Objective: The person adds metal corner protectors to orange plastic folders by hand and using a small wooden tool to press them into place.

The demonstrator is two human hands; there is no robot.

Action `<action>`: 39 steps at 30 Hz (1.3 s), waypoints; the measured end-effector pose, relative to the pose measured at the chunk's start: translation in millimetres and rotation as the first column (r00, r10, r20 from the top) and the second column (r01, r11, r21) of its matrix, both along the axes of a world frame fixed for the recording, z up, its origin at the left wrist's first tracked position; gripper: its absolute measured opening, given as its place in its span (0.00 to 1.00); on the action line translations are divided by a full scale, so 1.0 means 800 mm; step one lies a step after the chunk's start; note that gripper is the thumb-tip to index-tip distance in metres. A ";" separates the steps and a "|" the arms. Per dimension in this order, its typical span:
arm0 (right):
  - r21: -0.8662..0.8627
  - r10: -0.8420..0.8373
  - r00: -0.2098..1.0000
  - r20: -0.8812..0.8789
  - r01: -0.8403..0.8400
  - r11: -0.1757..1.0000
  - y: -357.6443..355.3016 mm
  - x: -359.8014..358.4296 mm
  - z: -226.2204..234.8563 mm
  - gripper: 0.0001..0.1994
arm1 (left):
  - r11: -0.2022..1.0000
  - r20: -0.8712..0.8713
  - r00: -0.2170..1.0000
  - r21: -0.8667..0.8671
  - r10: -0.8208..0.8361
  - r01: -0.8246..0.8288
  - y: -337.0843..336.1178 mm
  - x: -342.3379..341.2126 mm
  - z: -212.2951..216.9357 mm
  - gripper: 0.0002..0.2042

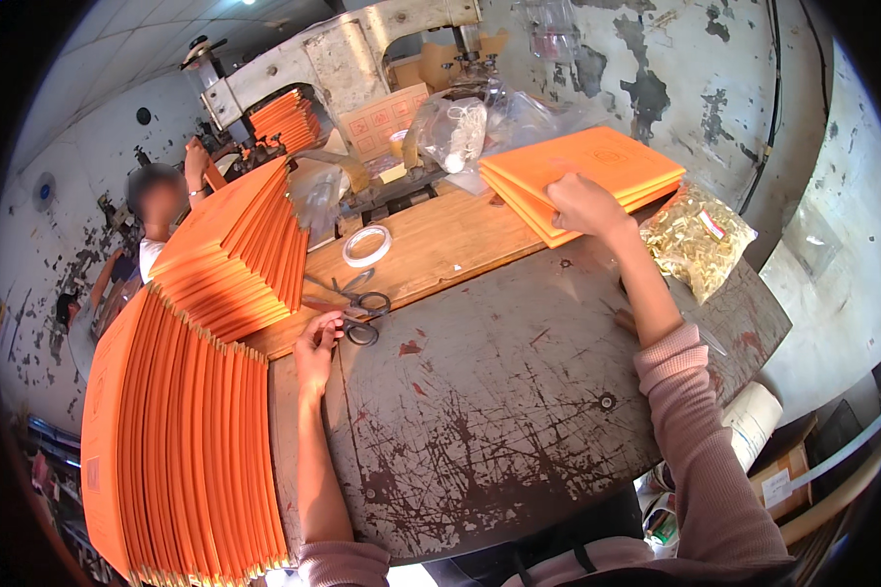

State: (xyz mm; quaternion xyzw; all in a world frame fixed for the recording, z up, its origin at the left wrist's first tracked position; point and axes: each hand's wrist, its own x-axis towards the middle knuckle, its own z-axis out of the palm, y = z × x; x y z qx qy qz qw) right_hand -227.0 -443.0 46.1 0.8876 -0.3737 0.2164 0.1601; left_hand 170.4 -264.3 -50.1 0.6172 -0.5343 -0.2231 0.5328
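Observation:
My right hand [585,205] is closed at the front edge of a small stack of orange folders [617,161] at the back right. Its knuckles show on top, while some of its fingers are hidden. At the left of the worn dark table, my left hand [317,350] has its fingers bent and drawn together beside a pair of scissors [370,303]. Something small and dark shows at those fingertips, too small to name. Beyond that hand, a fanned pile of orange folders [235,249] leans next to a long row of upright orange folders [181,440].
A roll of white tape [366,246] lies on the wooden board [440,254]. A clear bag of small gold metal pieces [698,240] sits at the right. Behind stands a large machine [333,59] with plastic bags [455,127]. Another person [157,210] works at the far left.

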 end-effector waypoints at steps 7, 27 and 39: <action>-0.056 0.237 0.967 0.093 -0.232 0.971 0.083 0.035 0.049 0.04 | 1.000 0.010 1.000 0.017 0.003 -0.003 0.007 0.006 0.005 0.11; 0.518 -0.584 0.679 0.444 0.337 0.786 -0.072 -0.167 -0.075 0.33 | 0.999 0.037 0.999 0.029 -0.028 0.027 -0.020 -0.097 0.031 0.19; 0.034 -0.283 0.647 0.708 0.369 0.929 0.121 -0.058 0.136 0.17 | 0.965 -0.363 0.916 0.130 -0.168 0.229 -0.022 -0.127 0.064 0.38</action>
